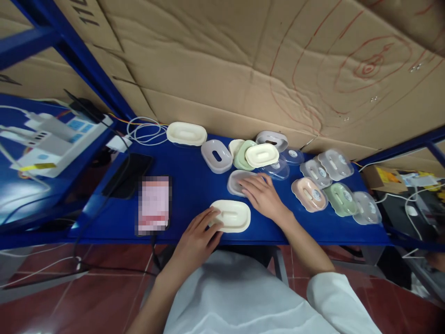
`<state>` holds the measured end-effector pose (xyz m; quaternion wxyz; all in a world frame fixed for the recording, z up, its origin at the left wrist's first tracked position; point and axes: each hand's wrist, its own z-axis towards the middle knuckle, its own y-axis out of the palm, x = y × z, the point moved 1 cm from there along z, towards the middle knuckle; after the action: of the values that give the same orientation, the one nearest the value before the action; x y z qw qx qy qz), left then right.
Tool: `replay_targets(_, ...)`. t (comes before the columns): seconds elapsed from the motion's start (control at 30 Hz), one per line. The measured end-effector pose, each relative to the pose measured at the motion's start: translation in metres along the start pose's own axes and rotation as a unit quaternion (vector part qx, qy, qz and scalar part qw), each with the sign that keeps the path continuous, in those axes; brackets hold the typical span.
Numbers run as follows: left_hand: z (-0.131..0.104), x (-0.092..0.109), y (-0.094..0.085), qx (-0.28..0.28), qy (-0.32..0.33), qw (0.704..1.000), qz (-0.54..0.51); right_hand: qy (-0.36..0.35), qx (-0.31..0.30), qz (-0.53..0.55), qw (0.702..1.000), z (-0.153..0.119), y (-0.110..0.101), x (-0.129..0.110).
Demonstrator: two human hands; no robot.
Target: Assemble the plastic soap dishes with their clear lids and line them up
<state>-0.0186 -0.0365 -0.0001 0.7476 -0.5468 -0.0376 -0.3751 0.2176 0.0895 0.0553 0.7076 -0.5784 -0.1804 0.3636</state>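
Observation:
My left hand [201, 231] rests on the left end of a cream oval dish [234, 216] near the table's front edge, its fingers bent over the rim. Just behind that dish, my right hand [261, 192] reaches over a grey oval piece [235, 183], fingertips at its right side and fingers spread a little. Behind them lie a grey tray with a slot [217, 157], a pale green piece [243, 157] and a cream dish [262, 155] overlapping it. What lies under my right palm is hidden.
Several lidded boxes, such as a peach one [309, 194] and a green one [341, 199], stand on the right. Another cream dish [187, 133] lies at the back. On the left are a phone [154, 204], a charger [119, 143] and a power strip [62, 150]. Cardboard [208, 60] rises behind.

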Motion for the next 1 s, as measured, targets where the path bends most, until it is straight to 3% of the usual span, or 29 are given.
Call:
replay_targets(0.1, 0.0, 0.001, -0.001, -0.002, -0.001, 1.0, 0.008, -0.014, -0.015, -0.04, 0.999, 0.061, 0.017, -0.018)
replay_targets(0.2, -0.002, 0.002, -0.003, 0.004, -0.01, 1.0, 0.009, 0.028, -0.071, -0.092, 0.993, 0.115, 0.039, -0.027)
replay_targets(0.3, -0.01, 0.001, -0.007, 0.012, -0.021, 1.0, 0.002, 0.044, -0.088, -0.079, 0.992, 0.127, 0.039, -0.027)
replay_targets(0.37, -0.015, -0.001, -0.008, 0.017, -0.032, 0.999, -0.001, 0.025, -0.047, -0.038, 0.998, 0.106, 0.025, -0.029)
replay_targets(0.5, -0.022, -0.004, -0.008, 0.099, -0.069, 0.992, 0.031, -0.045, 0.037, 0.011, 0.998, 0.022, -0.009, -0.044)
replay_targets(0.57, -0.021, -0.006, -0.009, 0.14, -0.054, 0.987, 0.059, -0.065, 0.027, 0.014, 0.997, -0.017, -0.015, -0.054)
replay_targets(0.63, -0.017, -0.007, -0.008, 0.122, -0.022, 0.989, 0.077, -0.084, -0.005, 0.017, 0.996, -0.044, -0.01, -0.063)
replay_targets(0.77, -0.01, -0.011, -0.006, 0.035, 0.039, 0.997, 0.064, -0.104, -0.018, 0.024, 0.994, -0.062, 0.011, -0.065)
replay_targets(1.0, -0.013, -0.008, -0.006, 0.031, 0.027, 0.997, 0.065, -0.149, 0.001, -0.008, 0.989, -0.062, 0.023, -0.051)
